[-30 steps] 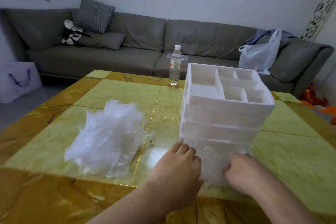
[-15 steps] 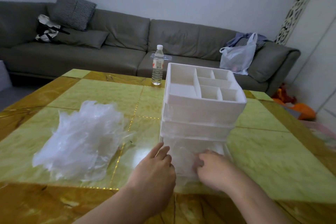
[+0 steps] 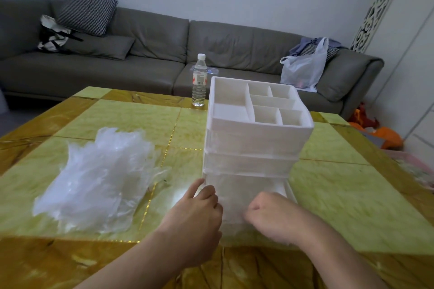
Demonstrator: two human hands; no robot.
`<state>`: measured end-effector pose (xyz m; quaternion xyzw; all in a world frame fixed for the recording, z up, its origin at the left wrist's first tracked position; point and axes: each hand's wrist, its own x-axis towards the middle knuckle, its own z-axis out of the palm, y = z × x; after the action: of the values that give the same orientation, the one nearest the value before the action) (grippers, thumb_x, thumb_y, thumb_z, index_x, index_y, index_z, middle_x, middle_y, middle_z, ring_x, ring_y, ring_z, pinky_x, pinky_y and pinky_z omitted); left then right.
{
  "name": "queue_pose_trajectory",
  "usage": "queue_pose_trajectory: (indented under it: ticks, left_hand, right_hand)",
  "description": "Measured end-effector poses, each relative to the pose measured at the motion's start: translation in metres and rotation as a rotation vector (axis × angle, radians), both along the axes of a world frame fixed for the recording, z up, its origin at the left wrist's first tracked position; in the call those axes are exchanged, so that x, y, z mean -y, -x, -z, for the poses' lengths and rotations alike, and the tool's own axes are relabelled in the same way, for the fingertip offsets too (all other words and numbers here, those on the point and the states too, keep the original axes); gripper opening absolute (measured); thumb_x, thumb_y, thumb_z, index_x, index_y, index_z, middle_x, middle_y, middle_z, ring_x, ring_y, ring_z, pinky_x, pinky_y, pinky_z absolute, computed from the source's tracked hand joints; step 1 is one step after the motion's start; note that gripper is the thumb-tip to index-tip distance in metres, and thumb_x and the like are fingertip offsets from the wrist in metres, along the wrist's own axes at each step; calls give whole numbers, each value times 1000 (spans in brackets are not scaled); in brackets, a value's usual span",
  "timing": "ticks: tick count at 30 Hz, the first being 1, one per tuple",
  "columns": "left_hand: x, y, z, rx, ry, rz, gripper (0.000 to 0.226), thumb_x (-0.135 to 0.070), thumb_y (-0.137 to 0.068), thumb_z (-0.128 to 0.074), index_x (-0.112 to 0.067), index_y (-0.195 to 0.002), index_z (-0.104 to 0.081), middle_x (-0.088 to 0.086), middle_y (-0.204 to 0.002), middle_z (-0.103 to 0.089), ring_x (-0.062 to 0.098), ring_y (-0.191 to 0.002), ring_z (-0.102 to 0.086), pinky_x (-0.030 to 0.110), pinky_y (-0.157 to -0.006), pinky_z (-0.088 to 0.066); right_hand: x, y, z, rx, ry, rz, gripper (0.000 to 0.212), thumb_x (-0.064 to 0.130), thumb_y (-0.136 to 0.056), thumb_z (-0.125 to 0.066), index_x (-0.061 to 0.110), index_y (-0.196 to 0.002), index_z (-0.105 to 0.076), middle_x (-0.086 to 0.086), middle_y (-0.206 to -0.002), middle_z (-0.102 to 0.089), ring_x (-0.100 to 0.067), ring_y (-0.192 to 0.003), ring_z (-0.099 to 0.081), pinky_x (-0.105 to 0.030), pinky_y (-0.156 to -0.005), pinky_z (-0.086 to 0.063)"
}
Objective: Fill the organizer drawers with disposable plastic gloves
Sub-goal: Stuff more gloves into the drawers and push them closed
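Observation:
A white organizer stands mid-table, with open compartments on top and drawers below. Its bottom drawer is pulled out toward me, and filmy plastic shows inside it. My left hand rests against the drawer's left front corner with its fingers nearly straight. My right hand sits over the open drawer, fingers curled down into the gloves there. What lies under that hand is hidden. A loose pile of clear disposable gloves lies on the table, left of the organizer.
The green and gold tiled table reaches to my front edge. A water bottle stands behind the organizer near the far edge. Beyond is a grey sofa with a plastic bag on it.
The view has shifted and drawn closer. My right hand moved left over the drawer and its fingers curled. My left hand slid to the drawer's left corner.

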<state>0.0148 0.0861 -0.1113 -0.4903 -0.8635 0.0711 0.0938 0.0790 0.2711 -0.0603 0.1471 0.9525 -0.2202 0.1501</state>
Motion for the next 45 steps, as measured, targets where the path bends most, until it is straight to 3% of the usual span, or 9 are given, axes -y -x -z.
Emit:
queue_pose_trajectory:
  ticks: [7,10,14,21,26,29,34,41,45]
  left_hand:
    - [7,-6,-10,49,-54,10,51,-36,-98,-57,-3,-136,-59,18,-159,-35,31,-157,-14,40,-119,16]
    - [26,-5,-27,206,-225,-17,48,-25,-93,-62,-7,-137,-54,10,-163,-32,26,-157,-17,37,-128,-6]
    - [62,7,-55,283,-400,-320,32,-10,-90,-50,-17,-121,-52,1,-125,-53,26,-116,-54,42,-89,-53]
    - [153,53,-37,385,-96,-872,65,-56,-88,-66,-16,-133,-42,8,-134,-43,29,-127,-44,37,-100,-48]
    - [178,70,-18,377,-234,-926,9,-19,-94,-55,-22,-101,-59,0,-104,-57,20,-92,-58,33,-79,-56]
    - [177,71,-30,335,-323,-943,28,3,-86,-47,-19,-69,-43,-4,-66,-44,14,-53,-39,21,-42,-31]
    - [177,65,-30,369,-221,-861,34,-27,-85,-71,-27,-117,-60,-7,-115,-57,15,-103,-60,33,-86,-57]
    - [176,72,-32,262,-459,-915,22,-8,-97,-55,-26,-96,-68,-9,-89,-65,11,-71,-65,30,-63,-61]
    - [179,74,-28,268,-362,-898,35,-33,-91,-75,-24,-119,-55,-2,-116,-56,18,-103,-57,33,-84,-55]
  right_hand:
    - [7,0,-1,-58,-80,-46,55,53,-108,-44,18,-67,-57,1,-70,-62,-11,-67,-59,-27,-57,-39]
    - [5,6,5,-278,-40,35,57,62,-100,-41,20,-72,-67,3,-67,-70,-11,-67,-65,-36,-67,-51]
    - [-5,9,7,-570,-40,157,42,37,-102,-57,15,-69,-71,1,-68,-73,-22,-74,-70,-45,-74,-55]
    - [13,6,11,-644,-46,115,32,39,-96,-58,18,-74,-68,6,-62,-69,-14,-63,-67,-40,-67,-56]
    - [20,8,17,-655,-24,104,34,40,-97,-58,15,-78,-68,5,-66,-72,-12,-67,-70,-38,-71,-59]
    - [22,8,17,-658,-3,102,37,41,-98,-56,13,-77,-67,3,-66,-72,-13,-67,-71,-39,-72,-60]
    - [21,5,16,-637,-30,98,34,38,-99,-58,15,-76,-68,4,-66,-72,-11,-66,-70,-37,-71,-60]
    - [25,3,12,-634,-26,87,33,40,-98,-58,17,-76,-70,7,-66,-72,-7,-65,-68,-38,-71,-59]
    - [24,3,12,-628,-37,71,36,41,-98,-55,15,-76,-67,4,-64,-69,-9,-62,-65,-38,-67,-58]
